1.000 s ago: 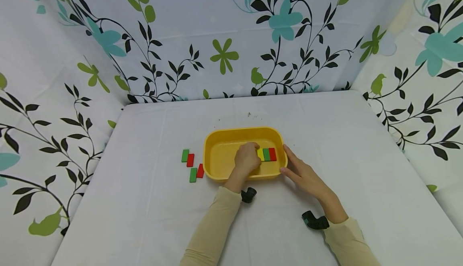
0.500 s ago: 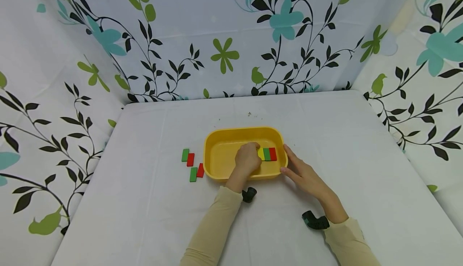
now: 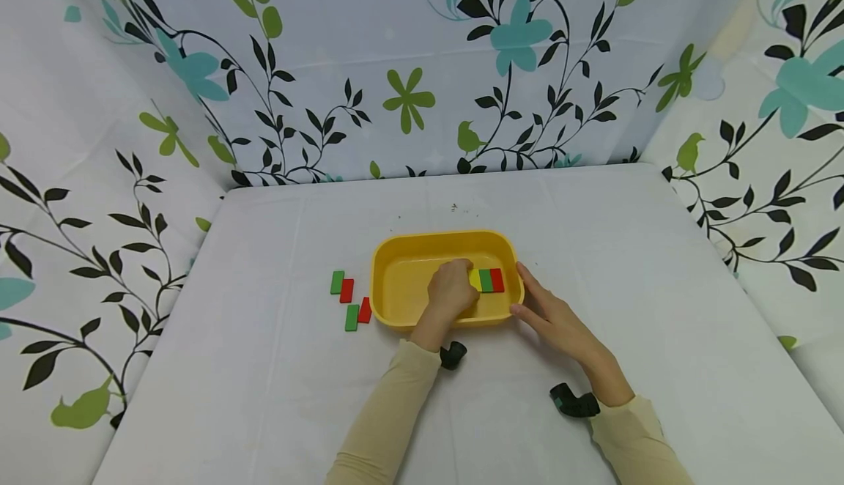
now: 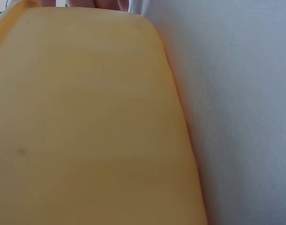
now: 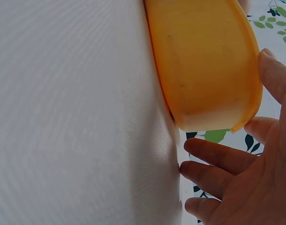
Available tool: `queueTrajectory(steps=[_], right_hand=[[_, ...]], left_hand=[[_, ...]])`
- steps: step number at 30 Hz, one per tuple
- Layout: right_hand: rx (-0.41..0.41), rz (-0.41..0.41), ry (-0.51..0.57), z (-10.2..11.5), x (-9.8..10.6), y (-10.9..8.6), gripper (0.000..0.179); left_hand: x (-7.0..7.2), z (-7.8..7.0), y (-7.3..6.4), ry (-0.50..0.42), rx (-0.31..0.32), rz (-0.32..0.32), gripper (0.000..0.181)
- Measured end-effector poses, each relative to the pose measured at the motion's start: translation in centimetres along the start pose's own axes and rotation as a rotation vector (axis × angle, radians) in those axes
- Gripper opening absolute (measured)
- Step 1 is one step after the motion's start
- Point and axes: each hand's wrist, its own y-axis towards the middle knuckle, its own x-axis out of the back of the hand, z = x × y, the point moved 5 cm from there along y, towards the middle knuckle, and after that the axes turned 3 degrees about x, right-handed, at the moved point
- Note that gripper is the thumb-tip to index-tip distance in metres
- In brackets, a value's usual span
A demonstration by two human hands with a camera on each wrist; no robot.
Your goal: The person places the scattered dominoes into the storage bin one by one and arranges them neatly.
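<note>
A yellow plastic tray [image 3: 402, 243] rests on the white-covered table. Inside it, at the right, a yellow tile [image 3: 475, 280], a green tile [image 3: 486, 280] and a red tile [image 3: 497, 280] lie side by side in a row. My left hand [image 3: 451, 291] reaches over the near rim and pinches the yellow tile at its ends; the fingers partly cover it. My right hand [image 3: 550, 320] touches the tray's right end with thumb and index finger, the other fingers spread, as the right wrist view shows on that hand [image 5: 255, 159]. The left wrist view holds mostly the tray's outer wall [image 4: 91, 108].
Left of the tray lie loose tiles: a green tile [image 3: 337, 282] touching a red tile [image 3: 346, 291], and nearer, another green tile [image 3: 352, 318] beside a red tile [image 3: 365, 311] close to the tray wall. A leaf-patterned curtain [image 3: 330, 67] surrounds the table [image 3: 264, 397].
</note>
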Motion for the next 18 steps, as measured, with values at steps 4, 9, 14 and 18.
queueTrajectory(steps=[4,9,14,18], right_hand=[[-0.001,0.002,0.004,0.0,0.0,0.0,0.075],[0.003,0.004,0.012,-0.1,0.0,0.0,0.075],[0.005,0.006,0.015,-0.1,0.1,-0.1,0.075],[0.001,0.007,0.022,-0.1,0.0,-0.1,0.075]], left_hand=[[0.2,-0.1,-0.1,0.008,-0.014,-0.017,0.053],[0.5,-0.3,-0.2,-0.026,-0.009,-0.049,0.053],[1.3,-0.8,-0.4,-0.141,-0.072,-0.159,0.056],[3.3,-1.5,-1.7,-0.301,-0.232,-0.274,0.056]])
